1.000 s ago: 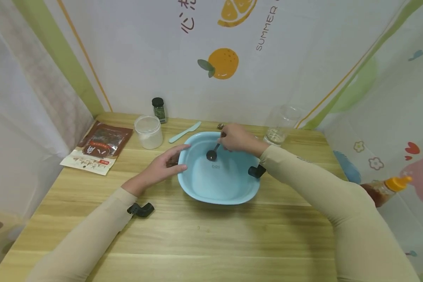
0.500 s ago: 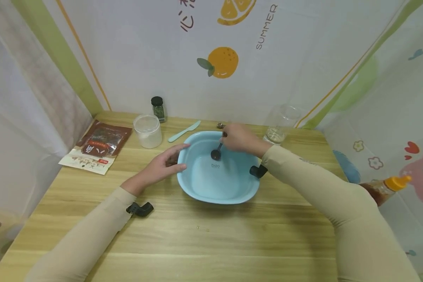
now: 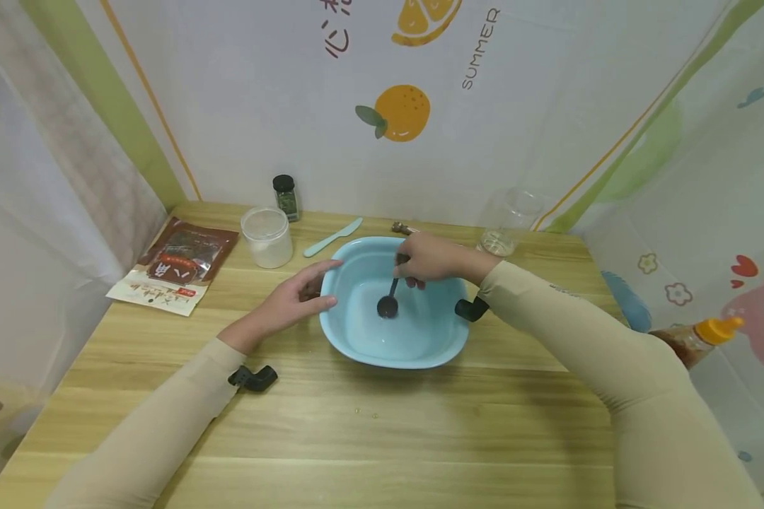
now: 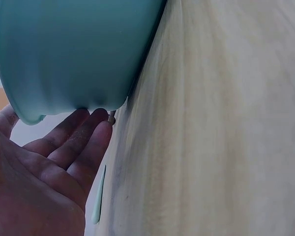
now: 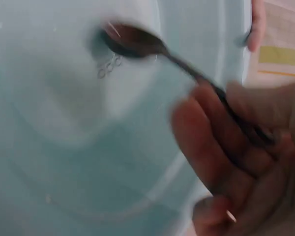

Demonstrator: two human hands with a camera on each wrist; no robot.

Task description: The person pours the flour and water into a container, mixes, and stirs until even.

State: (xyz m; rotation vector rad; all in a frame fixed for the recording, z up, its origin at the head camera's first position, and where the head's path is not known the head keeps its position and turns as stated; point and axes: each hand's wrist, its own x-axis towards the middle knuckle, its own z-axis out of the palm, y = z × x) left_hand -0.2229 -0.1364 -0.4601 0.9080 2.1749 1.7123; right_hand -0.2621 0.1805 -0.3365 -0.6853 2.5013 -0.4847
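Basin (image 3: 397, 343): sitting on table (image 3: 356, 459).
Left hand (image 3: 289, 304): touching basin's left side, with fingers loosely extended.
Spoon (image 3: 388, 307): inside basin, near its middle.
Right hand (image 3: 436, 257): pinching spoon handle over basin's far side.
Knife (image 3: 333, 238): lying just beyond basin, leftward.
Bottle (image 3: 286, 199): farther beyond basin, leftward.

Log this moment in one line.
right hand: holds dark spoon | left hand: touches side of blue basin | spoon: bowl end inside basin | basin: on table
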